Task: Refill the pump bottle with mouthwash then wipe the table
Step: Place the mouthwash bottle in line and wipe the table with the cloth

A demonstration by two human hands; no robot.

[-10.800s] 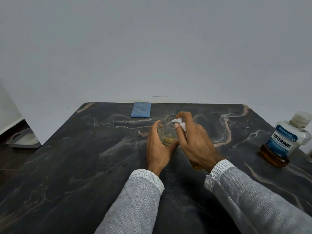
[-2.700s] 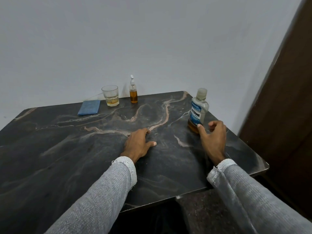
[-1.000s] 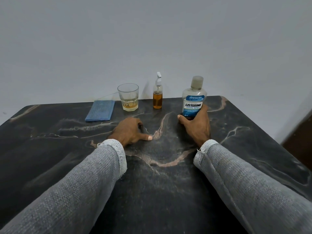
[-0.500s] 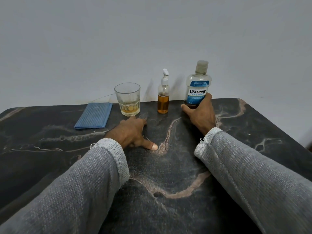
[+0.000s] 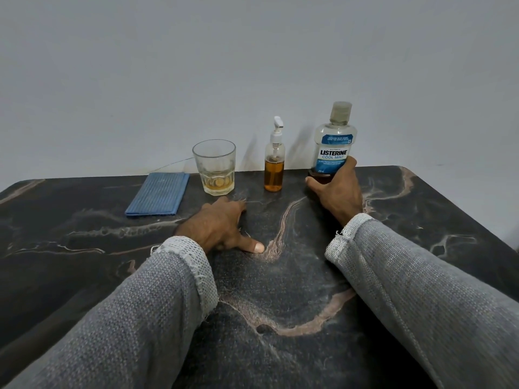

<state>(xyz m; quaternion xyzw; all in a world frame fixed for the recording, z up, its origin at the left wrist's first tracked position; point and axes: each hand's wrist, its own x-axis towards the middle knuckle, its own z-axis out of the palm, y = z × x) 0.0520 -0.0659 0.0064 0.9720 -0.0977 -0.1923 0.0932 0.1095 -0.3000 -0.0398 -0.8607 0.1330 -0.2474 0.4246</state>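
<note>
A small clear pump bottle (image 5: 274, 169) with amber liquid and a white pump stands upright at the back of the dark marble table (image 5: 280, 290). To its right stands the Listerine mouthwash bottle (image 5: 335, 141), capped, with my right hand (image 5: 337, 190) wrapped around its base. My left hand (image 5: 222, 226) lies flat on the table, fingers spread, holding nothing. A folded blue cloth (image 5: 158, 196) lies at the back left.
A clear glass (image 5: 214, 167) with a little amber liquid stands between the cloth and the pump bottle. A plain wall rises right behind the table's far edge. The table's right edge runs down the right side.
My right hand has carried the mouthwash bottle from the table's right edge to the back, beside the pump bottle. My left hand has stayed flat on the table.
</note>
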